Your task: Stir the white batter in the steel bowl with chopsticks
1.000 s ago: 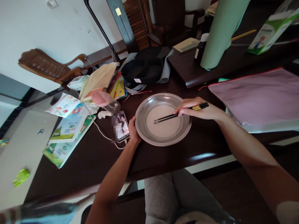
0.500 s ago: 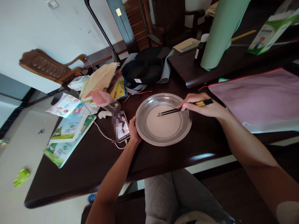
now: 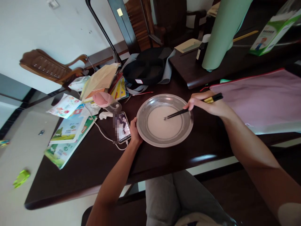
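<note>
A round metal basin [image 3: 143, 133] stands on the dark table, with a milky white liquid [image 3: 162, 127] in its bottom. At its left rim, my left hand [image 3: 135, 131] grips the edge, thumb on the near side and the other fingers hidden beneath. My right hand [image 3: 203, 102] is closed around a pair of black chopsticks [image 3: 177, 113] with gold-banded ends. Their tips point down and left into the basin and meet the white liquid near its middle.
Left of the basin lie a charging phone [image 3: 123, 127], a pink-lidded cup [image 3: 105, 100], papers and booklets [image 3: 68, 128]. Behind it sits a black bag [image 3: 145, 69]. To the right are a pinkish zip pouch [image 3: 263, 100], a green rolled mat [image 3: 222, 34] and a small bottle [image 3: 202, 50].
My right hand has shifted a little to the right, drawing the chopstick tips rightward and slightly nearer to me through the liquid. My left hand and the basin have stayed put.
</note>
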Available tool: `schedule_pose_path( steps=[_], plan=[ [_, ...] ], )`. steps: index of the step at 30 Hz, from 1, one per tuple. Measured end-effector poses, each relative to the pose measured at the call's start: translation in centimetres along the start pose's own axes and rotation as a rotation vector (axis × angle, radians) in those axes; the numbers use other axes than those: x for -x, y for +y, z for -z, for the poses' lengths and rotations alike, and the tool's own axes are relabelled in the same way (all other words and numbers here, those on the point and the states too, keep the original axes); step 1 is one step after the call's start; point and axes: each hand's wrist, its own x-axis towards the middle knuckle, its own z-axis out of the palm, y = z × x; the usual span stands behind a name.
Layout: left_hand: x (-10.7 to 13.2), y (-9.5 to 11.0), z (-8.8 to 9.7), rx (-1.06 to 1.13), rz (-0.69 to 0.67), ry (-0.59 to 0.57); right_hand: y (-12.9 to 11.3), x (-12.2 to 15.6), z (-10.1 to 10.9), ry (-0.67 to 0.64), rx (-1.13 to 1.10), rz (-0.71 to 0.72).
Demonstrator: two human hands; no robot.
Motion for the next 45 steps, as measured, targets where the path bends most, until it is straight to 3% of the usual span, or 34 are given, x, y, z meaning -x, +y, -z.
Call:
schedule_pose_path(
  steps=[5, 7, 12, 19, 25, 27, 32, 39, 45],
  plan=[
    [0.0, 0.0, 0.0, -0.017, -0.013, 0.002, 0.1, -0.2, -0.8, -0.216, -0.042, 0.065],
    [0.1, 0.1, -0.1, -0.016, -0.014, 0.012, 0.2, -0.3, -1.1, -0.213, 0.015, 0.086],
    [0.4, 0.3, -0.4, 0.004, 0.017, 0.032, 0.1, -0.1, 0.0, -0.014, 0.029, 0.011],
    [0.4, 0.3, -0.4, 0.006, 0.009, 0.008, 0.2, -0.2, -1.2, -0.242, -0.030, 0.079],
    [0.4, 0.3, -0.4, 0.004, 0.005, 0.004, 0.1, 0.0, -0.2, -0.011, 0.039, 0.035],
    [0.3, 0.2, -0.3, 0.004, 0.003, -0.001, 0.0, 0.1, 0.1, -0.014, -0.032, 0.018],
    [0.0, 0.1, 0.1, -0.015, -0.020, -0.007, 0.0, -0.2, -1.1, -0.211, -0.048, 0.055],
    [0.0, 0.0, 0.0, -0.014, -0.013, -0.004, -0.1, 0.2, 0.0, 0.006, -0.033, 0.006],
    [-0.1, 0.0, 0.1, -0.011, -0.009, -0.014, 0.0, -0.3, -1.3, -0.250, -0.027, 0.074]
  ],
)
